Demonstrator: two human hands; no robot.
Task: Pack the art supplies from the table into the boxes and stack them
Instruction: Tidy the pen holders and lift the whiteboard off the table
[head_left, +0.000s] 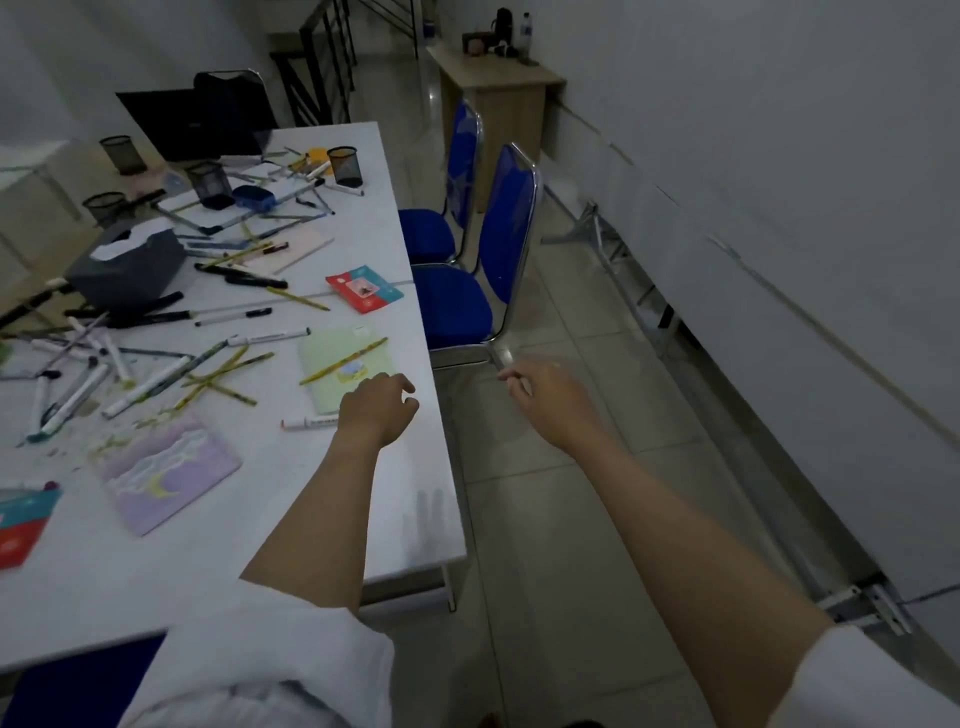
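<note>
While pens litter the table (291, 525), mesh cups (344, 166) seemingly empty, left hand (375, 410) loose

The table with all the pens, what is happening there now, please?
A person stands at the white table, where markers, pencils and small notebooks lie scattered. The left hand hangs over the table edge near a green notebook, fingers loosely curled, holding nothing. The right hand reaches out over the floor toward a blue chair. Nothing looks packed yet.
</note>
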